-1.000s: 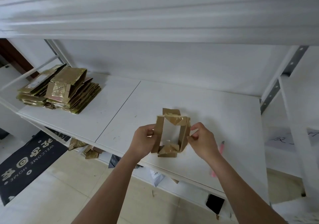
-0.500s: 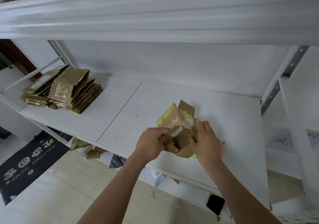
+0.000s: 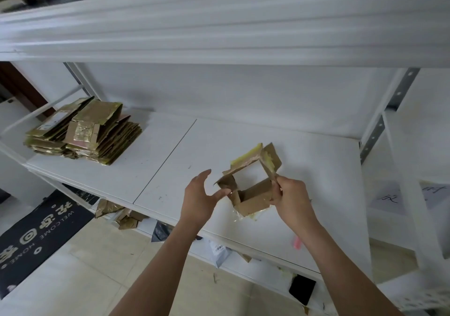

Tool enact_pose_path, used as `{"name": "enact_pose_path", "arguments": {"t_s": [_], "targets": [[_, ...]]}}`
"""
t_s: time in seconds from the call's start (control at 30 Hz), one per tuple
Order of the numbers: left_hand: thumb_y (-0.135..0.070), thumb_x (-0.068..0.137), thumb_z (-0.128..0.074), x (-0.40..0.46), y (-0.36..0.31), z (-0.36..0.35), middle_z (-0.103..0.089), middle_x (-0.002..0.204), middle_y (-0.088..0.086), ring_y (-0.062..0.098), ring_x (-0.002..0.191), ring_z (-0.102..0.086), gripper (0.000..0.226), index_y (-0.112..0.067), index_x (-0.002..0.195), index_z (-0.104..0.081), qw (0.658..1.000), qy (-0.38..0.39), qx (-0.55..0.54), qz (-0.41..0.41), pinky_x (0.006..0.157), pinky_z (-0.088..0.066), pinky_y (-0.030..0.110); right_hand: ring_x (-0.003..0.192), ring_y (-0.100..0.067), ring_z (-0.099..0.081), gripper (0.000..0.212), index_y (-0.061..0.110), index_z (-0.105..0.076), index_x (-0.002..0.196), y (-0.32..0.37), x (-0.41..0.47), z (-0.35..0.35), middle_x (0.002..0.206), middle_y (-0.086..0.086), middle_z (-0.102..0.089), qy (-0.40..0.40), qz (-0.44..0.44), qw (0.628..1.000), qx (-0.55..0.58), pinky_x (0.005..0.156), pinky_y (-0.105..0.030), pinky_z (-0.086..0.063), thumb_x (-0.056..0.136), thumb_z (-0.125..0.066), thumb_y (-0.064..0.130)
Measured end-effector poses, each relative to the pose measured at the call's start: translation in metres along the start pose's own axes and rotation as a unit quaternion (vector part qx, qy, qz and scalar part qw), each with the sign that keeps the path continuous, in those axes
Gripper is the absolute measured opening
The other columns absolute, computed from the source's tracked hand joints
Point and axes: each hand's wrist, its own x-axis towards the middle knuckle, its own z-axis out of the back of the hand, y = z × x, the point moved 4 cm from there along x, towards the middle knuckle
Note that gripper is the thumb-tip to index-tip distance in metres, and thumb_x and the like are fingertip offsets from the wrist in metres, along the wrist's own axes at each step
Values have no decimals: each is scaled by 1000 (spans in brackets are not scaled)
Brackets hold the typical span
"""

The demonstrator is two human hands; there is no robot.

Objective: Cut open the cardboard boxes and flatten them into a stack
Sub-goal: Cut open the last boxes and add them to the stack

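A small brown cardboard box [image 3: 253,201], open at both ends with tape on its flaps, hangs above the white shelf [image 3: 304,169]; I look through it as a square tube. My right hand [image 3: 291,200] pinches its right wall. My left hand [image 3: 198,197] is spread beside the box, thumb tip touching a loose left flap, fingers straight. A stack of flattened boxes [image 3: 82,133] lies at the shelf's far left.
A pink cutter [image 3: 297,242] lies on the shelf near its front edge, partly behind my right forearm. An upper shelf overhangs. Cardboard scraps [image 3: 121,215] and bags sit on the lower level; a black welcome mat [image 3: 36,233] lies on the floor at left.
The box was held between both hands and turned; now my left hand has let go and spread open, and the box stands opened as a square tube in my right hand.
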Motion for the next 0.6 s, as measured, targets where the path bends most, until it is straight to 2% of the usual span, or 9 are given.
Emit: {"name": "enact_pose_path", "arguments": {"t_s": [0.07,0.17,0.23,0.33,0.43,0.47,0.53,0.57,0.6], "targets": [[-48,76,-79,-2,7,-10,-50,143,3,22,125,-53,90,-18,149,-35,998,39,-17,54,99,-46,33,69,-23,-69,26,7,-55,79,-4,-2,0,67,-3,-53,-7,-23,1000,16,65,-42,-58,102,-44,13],[-57,79,-72,-6,12,-25,-56,134,3,15,109,-54,92,-16,150,-30,991,61,-46,107,86,-44,26,70,-24,-71,33,18,-50,70,-6,-8,-1,66,-1,-54,-17,-43,998,44,69,-41,-60,102,-46,14],[-56,80,-72,-6,11,-31,-59,124,0,12,104,-54,86,-15,145,-36,990,56,-69,114,83,-43,24,69,-26,-72,38,20,-46,64,-6,-12,-2,66,-6,-56,-23,-47,996,65,66,-41,-60,101,-48,13],[-47,75,-81,-3,3,-35,-62,104,-3,7,87,-57,62,-12,116,-52,984,8,-122,127,64,-42,19,68,-29,-72,32,5,-53,70,-6,-15,-7,72,-18,-62,-19,-45,994,96,64,-45,-60,100,-49,12],[-32,75,-83,-3,-3,-32,-56,89,-5,8,77,-55,49,-12,103,-49,974,-58,-160,151,56,-40,21,69,-20,-74,31,19,-54,70,-2,-19,-7,72,-9,-64,-16,-32,991,127,64,-35,-62,100,-50,10],[-27,76,-82,-3,-4,-32,-56,88,-5,10,77,-56,44,-13,101,-48,971,-61,-174,150,56,-41,22,71,-20,-74,27,19,-58,76,-1,-20,-5,75,-9,-66,-20,-28,990,137,65,-34,-62,100,-51,9],[-18,79,-78,-5,-4,-33,-59,92,-1,16,82,-59,34,-17,96,-49,968,-42,-204,137,61,-48,26,74,-21,-73,19,16,-64,109,1,-21,-1,86,-11,-69,-23,-24,989,145,72,-35,-62,100,-49,8],[-14,80,-75,-6,-3,-32,-60,97,1,19,87,-61,31,-22,96,-50,966,-26,-223,129,67,-54,32,75,-19,-73,29,19,-58,126,-1,-21,0,91,-10,-71,-19,-28,990,140,79,-39,-61,100,-49,9],[-10,82,-72,-7,-1,-31,-61,102,2,21,92,-63,30,-25,99,-52,961,-6,-248,123,75,-58,38,76,-16,-72,36,26,-52,134,-4,-20,0,94,-6,-72,-7,-34,991,127,88,-47,-57,101,-48,12]]}}
